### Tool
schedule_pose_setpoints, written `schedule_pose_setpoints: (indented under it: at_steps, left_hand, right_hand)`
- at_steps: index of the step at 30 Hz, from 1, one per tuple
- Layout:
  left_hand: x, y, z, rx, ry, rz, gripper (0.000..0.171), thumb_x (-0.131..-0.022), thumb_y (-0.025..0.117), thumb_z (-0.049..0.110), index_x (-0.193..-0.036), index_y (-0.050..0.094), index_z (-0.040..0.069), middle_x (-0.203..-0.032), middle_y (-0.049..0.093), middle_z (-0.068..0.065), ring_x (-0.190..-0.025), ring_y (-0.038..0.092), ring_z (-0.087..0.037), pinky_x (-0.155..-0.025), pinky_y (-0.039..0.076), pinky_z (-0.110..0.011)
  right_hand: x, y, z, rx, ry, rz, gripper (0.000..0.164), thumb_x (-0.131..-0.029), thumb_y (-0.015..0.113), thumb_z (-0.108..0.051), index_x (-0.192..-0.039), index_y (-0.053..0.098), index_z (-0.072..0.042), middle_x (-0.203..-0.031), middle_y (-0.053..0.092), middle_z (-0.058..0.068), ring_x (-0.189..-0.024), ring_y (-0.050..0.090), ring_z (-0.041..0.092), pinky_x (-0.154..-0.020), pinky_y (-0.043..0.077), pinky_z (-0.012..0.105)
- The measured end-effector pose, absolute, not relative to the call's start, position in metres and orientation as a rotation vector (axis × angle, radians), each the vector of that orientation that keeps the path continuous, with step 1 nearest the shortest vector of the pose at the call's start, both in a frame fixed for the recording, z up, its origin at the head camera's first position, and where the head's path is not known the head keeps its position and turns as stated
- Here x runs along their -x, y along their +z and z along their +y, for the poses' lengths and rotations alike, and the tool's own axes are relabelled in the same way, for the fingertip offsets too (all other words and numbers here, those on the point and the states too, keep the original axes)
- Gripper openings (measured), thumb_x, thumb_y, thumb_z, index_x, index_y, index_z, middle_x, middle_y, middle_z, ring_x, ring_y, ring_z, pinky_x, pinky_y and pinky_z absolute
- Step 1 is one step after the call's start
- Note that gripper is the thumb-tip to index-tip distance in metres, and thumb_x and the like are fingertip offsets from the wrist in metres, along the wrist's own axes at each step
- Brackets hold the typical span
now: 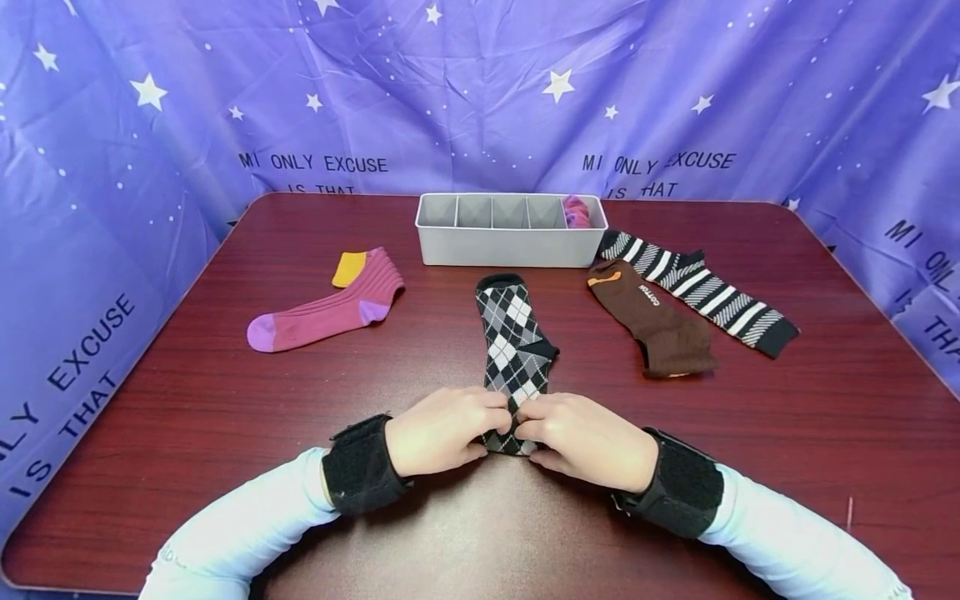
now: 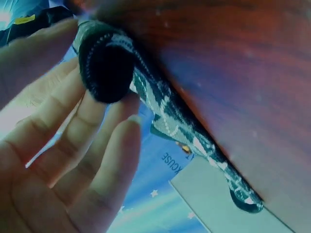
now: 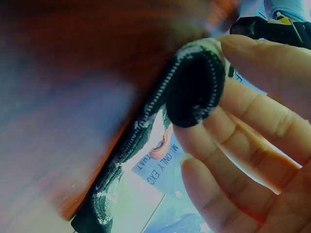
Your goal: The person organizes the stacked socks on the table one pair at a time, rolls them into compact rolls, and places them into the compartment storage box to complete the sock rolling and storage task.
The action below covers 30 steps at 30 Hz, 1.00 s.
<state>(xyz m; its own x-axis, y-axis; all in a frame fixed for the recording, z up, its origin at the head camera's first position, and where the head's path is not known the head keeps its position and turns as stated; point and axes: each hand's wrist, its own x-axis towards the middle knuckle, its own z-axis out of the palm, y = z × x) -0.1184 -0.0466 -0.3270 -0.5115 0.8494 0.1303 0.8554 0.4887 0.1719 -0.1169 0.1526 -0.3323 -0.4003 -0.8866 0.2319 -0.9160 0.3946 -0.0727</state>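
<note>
A black, grey and white argyle sock [image 1: 513, 333] lies lengthwise on the table, its black end pointing away from me. Its near end curls up into a loop, showing dark inside in the left wrist view [image 2: 109, 68] and the right wrist view. My left hand [image 1: 447, 429] grips the left side of this curled end between thumb and fingers. On the right side, my right hand [image 1: 588, 437] pinches the same curl [image 3: 197, 90]. The two hands almost meet over the sock, and their fingertips partly cover its near end.
Beyond the sock stands a grey divided box [image 1: 510, 248], with a pink-purple rolled item [image 1: 576, 212] in its rightmost compartment. A pink sock [image 1: 322, 317] with a yellow end lies left. At right, a brown sock [image 1: 660, 325] lies beside a black-and-white striped sock [image 1: 712, 296].
</note>
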Motion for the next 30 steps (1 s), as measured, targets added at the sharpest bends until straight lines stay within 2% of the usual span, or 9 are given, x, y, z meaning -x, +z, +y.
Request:
schedule_pose_setpoints:
  at_steps: [6, 14, 19, 26, 30]
  left_hand:
    - [0.1194, -0.3256, -0.0473, 1.541, -0.283, -2.763, 0.029, -0.060, 0.070, 0.011, -0.085, 0.057, 0.018, -0.086, 0.054, 0.008, -0.079, 0.055, -0.008, -0.063, 0.047, -0.026]
    - [0.1215, -0.3282, -0.0473, 1.515, -0.335, -2.728, 0.022, -0.064, 0.061, 0.004, -0.080, 0.054, 0.017, -0.078, 0.053, 0.007, -0.069, 0.054, -0.007, -0.057, 0.044, -0.023]
    - [0.1211, -0.3269, -0.0472, 1.523, -0.403, -2.745, 0.022, -0.066, 0.057, 0.002, -0.081, 0.050, 0.016, -0.076, 0.055, 0.008, -0.065, 0.053, -0.007, -0.055, 0.042, -0.022]
    - [0.1186, -0.3232, -0.0476, 1.559, -0.481, -2.889, 0.023, -0.070, 0.055, 0.006, -0.088, 0.046, 0.018, -0.068, 0.054, 0.010, -0.058, 0.048, -0.003, -0.049, 0.037, -0.018]
    - [0.1179, -0.3233, -0.0480, 1.531, -0.456, -2.876, 0.019, -0.070, 0.055, 0.007, -0.082, 0.044, 0.018, -0.065, 0.049, 0.010, -0.057, 0.045, -0.005, -0.048, 0.035, -0.019]
  right_hand:
    - [0.1179, -0.3323, 0.1534, -1.633, 0.307, -2.500, 0.019, -0.062, 0.069, -0.011, -0.078, 0.059, -0.014, -0.073, 0.047, -0.008, -0.068, 0.044, 0.003, -0.063, 0.040, 0.020]
    - [0.1172, -0.3328, 0.1532, -1.607, 0.343, -2.504, 0.018, -0.063, 0.060, -0.001, -0.073, 0.055, -0.016, -0.068, 0.047, -0.008, -0.061, 0.043, 0.002, -0.056, 0.037, 0.017]
    - [0.1158, -0.3295, 0.1540, -1.604, 0.345, -2.515, 0.018, -0.063, 0.060, -0.003, -0.074, 0.054, -0.016, -0.066, 0.048, -0.010, -0.057, 0.042, 0.003, -0.054, 0.037, 0.018]
    - [0.1139, -0.3243, 0.1586, -1.672, 0.414, -2.587, 0.019, -0.068, 0.059, -0.008, -0.085, 0.058, -0.017, -0.076, 0.058, -0.013, -0.064, 0.048, 0.002, -0.061, 0.040, 0.019]
    - [0.1155, -0.3253, 0.1582, -1.638, 0.420, -2.588, 0.017, -0.067, 0.058, -0.007, -0.079, 0.055, -0.018, -0.066, 0.051, -0.015, -0.057, 0.042, 0.001, -0.056, 0.037, 0.017]
